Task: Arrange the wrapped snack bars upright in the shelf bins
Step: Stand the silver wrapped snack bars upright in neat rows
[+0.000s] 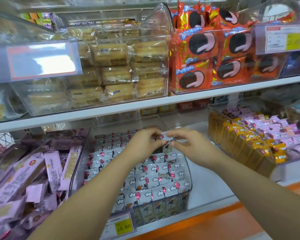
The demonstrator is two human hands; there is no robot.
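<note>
As left hand [144, 144] and right hand [189, 146] pinch, snack bar [165, 138] between.

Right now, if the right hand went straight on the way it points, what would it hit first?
Probably the left hand, which pinches the same white snack bar just ahead of the right hand.

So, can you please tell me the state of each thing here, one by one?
left hand, pinches the held bar.
right hand, pinches the same bar.
held bar, over the back of the middle bin, not released.
middle bin, mostly filled.
white bars, upright in rows.
pink bars, lying jumbled, left of the middle bin.
yellow bars, upright in a row, on the right.
</note>
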